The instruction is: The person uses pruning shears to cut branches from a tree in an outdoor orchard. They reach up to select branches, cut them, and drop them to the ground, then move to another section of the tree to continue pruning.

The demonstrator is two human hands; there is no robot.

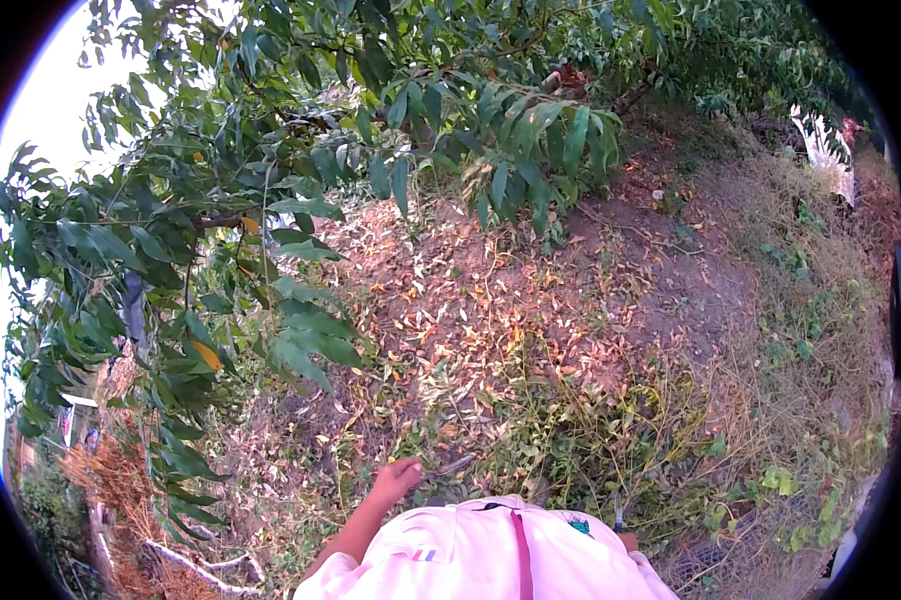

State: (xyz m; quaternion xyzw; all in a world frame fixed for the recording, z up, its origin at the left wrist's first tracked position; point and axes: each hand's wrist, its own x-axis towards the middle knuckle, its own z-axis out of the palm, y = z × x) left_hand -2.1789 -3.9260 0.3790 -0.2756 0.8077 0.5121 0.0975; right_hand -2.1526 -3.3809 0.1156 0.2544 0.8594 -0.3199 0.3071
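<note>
My left hand (pixel 400 478) hangs low in front of my pink shirt (pixel 450 551), above leaf-strewn ground, its fingers bent together. Whether anything thin is pinched in it cannot be made out. Close to its fingertips, a short dry stick (pixel 456 465) lies among the leaves. Only a small part of my right hand (pixel 629 541) shows past the shirt's right side. From it a slim grey tool (pixel 618 514), seemingly metal, points forward; the rest of the tool is hidden, so its kind is unclear. Green weeds (pixel 570 457) grow just ahead of both hands.
Leafy branches of a fruit tree, perhaps peach (pixel 308 150), spread across the top and left. Fallen dry leaves (pixel 488 322) cover the soil. Dry grass (pixel 795 375) and a torn white sheet (pixel 825 154) are at right. Bare pale branches (pixel 202 570) lie lower left.
</note>
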